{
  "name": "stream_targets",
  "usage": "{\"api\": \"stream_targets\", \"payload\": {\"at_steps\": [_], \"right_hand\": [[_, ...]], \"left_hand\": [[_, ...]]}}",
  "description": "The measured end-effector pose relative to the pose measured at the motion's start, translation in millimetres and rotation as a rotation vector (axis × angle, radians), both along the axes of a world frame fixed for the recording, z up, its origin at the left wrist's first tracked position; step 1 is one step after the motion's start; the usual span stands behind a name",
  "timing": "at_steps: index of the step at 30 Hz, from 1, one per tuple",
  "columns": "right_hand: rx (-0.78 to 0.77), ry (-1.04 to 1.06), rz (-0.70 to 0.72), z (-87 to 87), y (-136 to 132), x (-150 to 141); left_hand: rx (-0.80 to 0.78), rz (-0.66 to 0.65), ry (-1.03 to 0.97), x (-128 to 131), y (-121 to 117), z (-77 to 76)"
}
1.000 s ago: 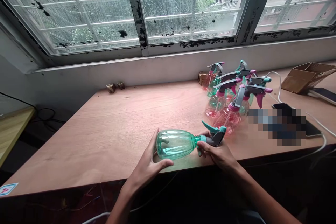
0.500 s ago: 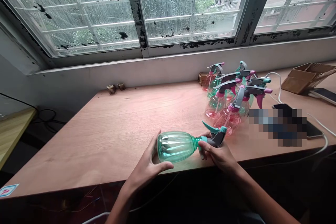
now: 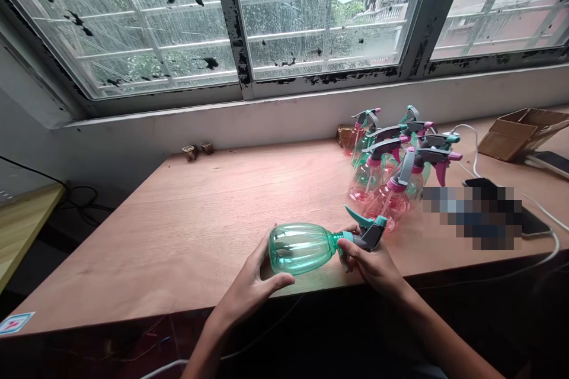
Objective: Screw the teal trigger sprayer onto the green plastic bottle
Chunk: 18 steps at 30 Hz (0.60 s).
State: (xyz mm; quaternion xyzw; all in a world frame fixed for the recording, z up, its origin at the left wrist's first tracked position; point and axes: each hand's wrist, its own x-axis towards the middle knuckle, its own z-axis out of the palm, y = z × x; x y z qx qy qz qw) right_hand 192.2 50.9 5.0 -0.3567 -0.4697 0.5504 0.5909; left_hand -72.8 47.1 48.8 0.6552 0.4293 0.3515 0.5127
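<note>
A clear green spray bottle [image 3: 302, 249] lies sideways between my hands over the table's front edge, its base to the left and its grey and teal trigger head to the right. My right hand [image 3: 373, 263] is closed around the collar, thumb in front. Around the base curves my left hand [image 3: 253, 278], with the thumb along the lower near side and the other fingers partly hidden behind the bottle. Just beyond the trigger head stands a group of several pink and green spray bottles [image 3: 387, 204] with grey-topped sprayers.
The wooden table [image 3: 178, 237] runs along a wall below a barred window. To the right are an open cardboard box [image 3: 504, 136], a phone [image 3: 536, 224], white cables and a blurred patch. Two small brown blocks [image 3: 189, 153] sit at the back left edge.
</note>
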Motion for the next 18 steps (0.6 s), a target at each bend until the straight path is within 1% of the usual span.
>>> {"api": "stream_targets", "payload": {"at_steps": [7,12,16,18], "right_hand": [[0.007,0.013,0.004,0.1,2.0,-0.3],[0.025,0.02,0.026,-3.1,1.3,0.2],[0.023,0.061,-0.002,-5.5,2.7,0.9],[0.016,0.074,-0.004,-5.1,3.1,1.0]], "left_hand": [[0.029,-0.023,0.009,3.5,-1.1,1.3],[0.007,-0.003,0.01,0.5,0.8,0.7],[0.089,0.021,0.097,-0.2,2.4,-1.9],[0.112,0.018,0.104,0.8,1.7,-1.6]]}}
